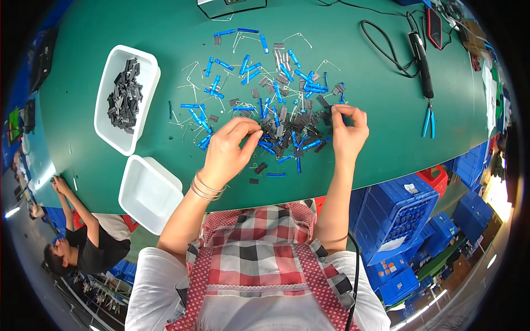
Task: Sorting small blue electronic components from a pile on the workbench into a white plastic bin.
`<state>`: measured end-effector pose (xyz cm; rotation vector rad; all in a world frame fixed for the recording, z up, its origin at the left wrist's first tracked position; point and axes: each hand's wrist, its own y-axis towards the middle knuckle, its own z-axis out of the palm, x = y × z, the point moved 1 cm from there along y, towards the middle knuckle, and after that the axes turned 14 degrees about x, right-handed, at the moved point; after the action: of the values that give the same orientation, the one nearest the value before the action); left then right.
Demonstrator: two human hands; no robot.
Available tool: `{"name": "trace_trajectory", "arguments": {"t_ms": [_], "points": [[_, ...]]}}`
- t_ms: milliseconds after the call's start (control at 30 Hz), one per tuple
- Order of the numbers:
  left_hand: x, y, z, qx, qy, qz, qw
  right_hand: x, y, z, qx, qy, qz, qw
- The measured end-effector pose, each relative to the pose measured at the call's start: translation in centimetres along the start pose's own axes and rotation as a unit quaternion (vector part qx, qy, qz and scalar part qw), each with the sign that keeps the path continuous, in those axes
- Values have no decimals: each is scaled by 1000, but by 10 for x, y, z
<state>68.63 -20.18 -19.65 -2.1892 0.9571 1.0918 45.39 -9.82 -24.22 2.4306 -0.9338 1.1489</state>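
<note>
Small black plastic pieces (303, 124), blue bars (251, 68) and thin bent wire springs (194, 74) lie mixed in a loose pile on the green table. At the pile's left edge, my left hand (227, 150) has thumb and forefinger drawn together beside the black pieces. Whatever is in that pinch is too small to make out. My right hand (351, 132) is at the pile's right edge, its thumb and forefinger closed near a dark piece; I cannot tell what is between them.
On the left stands a white tub (153, 83) holding black pieces, with another white tub (150, 190) by the table's near edge. A black-handled tool (420, 63) with a cable and blue-handled pliers (429, 121) lie right. Blue crates (395, 212) stand below; another person (91, 243) works left.
</note>
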Motion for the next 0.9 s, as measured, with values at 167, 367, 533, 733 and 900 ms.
{"name": "trace_trajectory", "arguments": {"t_ms": [167,367,533,733,900], "points": [[3,-3,12,50,-8,1,999,-6,-2,-5,11,134,80,988],[0,-1,21,51,-10,9,999,15,14,5,83,-242,-57,965],[-3,0,20,71,-13,11,997,6,19,-4,64,-88,-41,993],[1,-5,23,69,-23,13,997,11,-11,-12,92,-105,-99,985],[-3,-3,25,86,-47,-6,995,8,-19,-1,56,-124,-107,985]]}}
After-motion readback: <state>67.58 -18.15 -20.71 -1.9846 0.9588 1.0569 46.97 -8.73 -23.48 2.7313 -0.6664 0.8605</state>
